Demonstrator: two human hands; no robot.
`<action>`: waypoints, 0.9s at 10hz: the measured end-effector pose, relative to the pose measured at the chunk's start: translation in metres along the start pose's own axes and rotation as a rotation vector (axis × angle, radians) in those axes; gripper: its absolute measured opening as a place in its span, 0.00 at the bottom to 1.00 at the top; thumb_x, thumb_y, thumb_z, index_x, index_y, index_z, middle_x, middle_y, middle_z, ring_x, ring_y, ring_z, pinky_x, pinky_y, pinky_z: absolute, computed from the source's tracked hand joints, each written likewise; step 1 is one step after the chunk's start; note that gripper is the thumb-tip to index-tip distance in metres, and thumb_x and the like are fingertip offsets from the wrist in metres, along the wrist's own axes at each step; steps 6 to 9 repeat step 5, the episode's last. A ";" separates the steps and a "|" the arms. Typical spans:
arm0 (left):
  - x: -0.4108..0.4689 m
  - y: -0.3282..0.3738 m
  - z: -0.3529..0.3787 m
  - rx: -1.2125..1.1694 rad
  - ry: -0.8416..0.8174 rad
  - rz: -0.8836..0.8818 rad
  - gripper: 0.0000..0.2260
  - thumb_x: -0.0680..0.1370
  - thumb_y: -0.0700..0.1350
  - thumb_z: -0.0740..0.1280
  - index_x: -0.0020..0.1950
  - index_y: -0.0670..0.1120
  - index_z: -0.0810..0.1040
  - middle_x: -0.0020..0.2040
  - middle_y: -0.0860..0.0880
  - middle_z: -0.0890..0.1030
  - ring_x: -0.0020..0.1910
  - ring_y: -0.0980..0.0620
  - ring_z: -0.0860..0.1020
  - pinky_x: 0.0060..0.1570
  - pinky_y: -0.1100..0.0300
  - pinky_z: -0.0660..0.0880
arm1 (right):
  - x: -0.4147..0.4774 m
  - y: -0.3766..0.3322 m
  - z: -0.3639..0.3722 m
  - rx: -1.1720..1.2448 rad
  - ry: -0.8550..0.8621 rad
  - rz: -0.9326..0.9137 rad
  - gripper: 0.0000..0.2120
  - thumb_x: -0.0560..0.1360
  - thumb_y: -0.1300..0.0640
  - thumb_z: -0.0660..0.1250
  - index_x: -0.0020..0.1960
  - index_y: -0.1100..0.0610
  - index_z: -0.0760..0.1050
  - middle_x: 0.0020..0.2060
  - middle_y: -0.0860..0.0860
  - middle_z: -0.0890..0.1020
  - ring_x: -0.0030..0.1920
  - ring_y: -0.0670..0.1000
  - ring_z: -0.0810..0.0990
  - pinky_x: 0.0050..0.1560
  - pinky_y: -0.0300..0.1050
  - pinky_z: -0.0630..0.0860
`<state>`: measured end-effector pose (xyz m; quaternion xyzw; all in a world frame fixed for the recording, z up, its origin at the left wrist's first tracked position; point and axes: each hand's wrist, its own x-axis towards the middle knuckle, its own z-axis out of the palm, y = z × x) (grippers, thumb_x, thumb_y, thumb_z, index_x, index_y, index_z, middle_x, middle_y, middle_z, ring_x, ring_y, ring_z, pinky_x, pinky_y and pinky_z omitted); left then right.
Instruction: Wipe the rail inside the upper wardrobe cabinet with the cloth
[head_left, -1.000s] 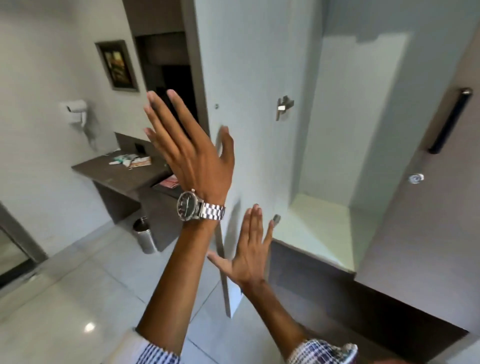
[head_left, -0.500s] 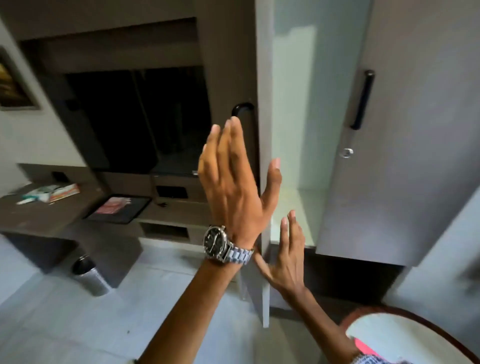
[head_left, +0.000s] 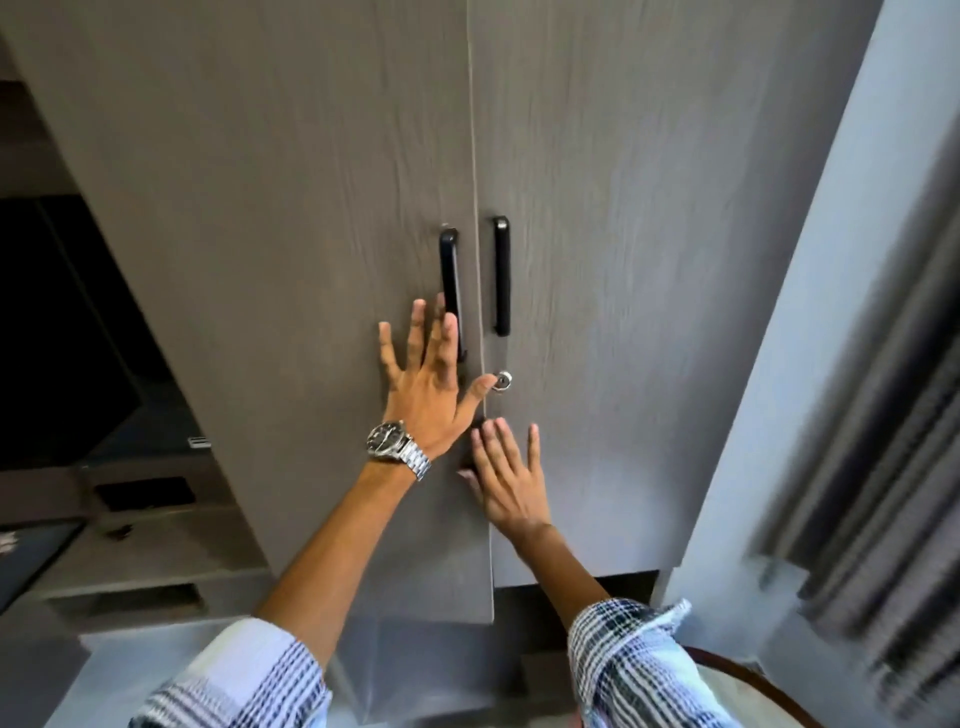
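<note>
Hands empty, fingers spread: left hand (head_left: 423, 397) flat on left door (head_left: 291, 260) by handle (head_left: 451, 291), right hand (head_left: 506, 480) on right door (head_left: 623, 260). Cloth, rail not visible. Doors look stiff; pull by handles.

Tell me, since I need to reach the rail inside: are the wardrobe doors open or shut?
Shut. The left door and right door meet at a thin seam, hiding the interior.

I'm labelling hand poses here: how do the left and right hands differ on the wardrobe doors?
The left hand sits higher, fingers spread beside the left door handle; the right hand sits lower, below the keyhole. The left wrist wears a metal watch; the right wrist is bare. Both are open, empty, and held flat towards the closed doors.
</note>
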<state>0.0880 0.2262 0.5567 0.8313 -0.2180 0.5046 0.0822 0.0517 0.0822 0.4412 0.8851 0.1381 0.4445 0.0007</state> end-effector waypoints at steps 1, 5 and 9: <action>0.005 -0.006 0.024 0.039 0.060 -0.003 0.45 0.79 0.70 0.55 0.80 0.47 0.32 0.82 0.47 0.39 0.81 0.41 0.44 0.76 0.31 0.39 | 0.013 0.010 0.012 -0.053 0.009 -0.029 0.26 0.76 0.44 0.70 0.68 0.58 0.75 0.71 0.56 0.73 0.80 0.53 0.35 0.72 0.68 0.46; 0.023 -0.013 0.046 0.133 0.071 -0.019 0.50 0.77 0.71 0.60 0.79 0.47 0.30 0.82 0.47 0.39 0.81 0.41 0.47 0.76 0.31 0.41 | 0.034 0.005 -0.002 0.186 -0.511 0.034 0.27 0.86 0.46 0.48 0.80 0.54 0.45 0.71 0.46 0.18 0.70 0.45 0.17 0.73 0.66 0.29; 0.023 -0.013 0.046 0.133 0.071 -0.019 0.50 0.77 0.71 0.60 0.79 0.47 0.30 0.82 0.47 0.39 0.81 0.41 0.47 0.76 0.31 0.41 | 0.034 0.005 -0.002 0.186 -0.511 0.034 0.27 0.86 0.46 0.48 0.80 0.54 0.45 0.71 0.46 0.18 0.70 0.45 0.17 0.73 0.66 0.29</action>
